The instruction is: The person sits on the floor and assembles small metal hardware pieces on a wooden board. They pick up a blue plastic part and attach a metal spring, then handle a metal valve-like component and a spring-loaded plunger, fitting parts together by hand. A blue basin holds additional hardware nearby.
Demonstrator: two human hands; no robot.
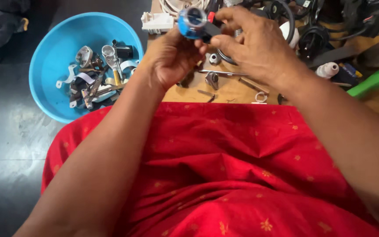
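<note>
Both hands' grip on blue cylinder point(192, 22), axis w/ open end facing camera

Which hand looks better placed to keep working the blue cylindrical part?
Probably the right hand: its fingertips pinch the blue cylindrical part's dark end from above, while the left hand grips it from below.

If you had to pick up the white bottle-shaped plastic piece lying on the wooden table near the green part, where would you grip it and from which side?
Grip the white bottle-shaped piece across its wider body, coming down from above. It lies on its side with the narrow neck pointing right, and the rounded body offers the broadest hold. Dark parts crowd its right and far sides, so a top approach looks clearest. Both the left hand and right hand hold a blue round part.
</note>
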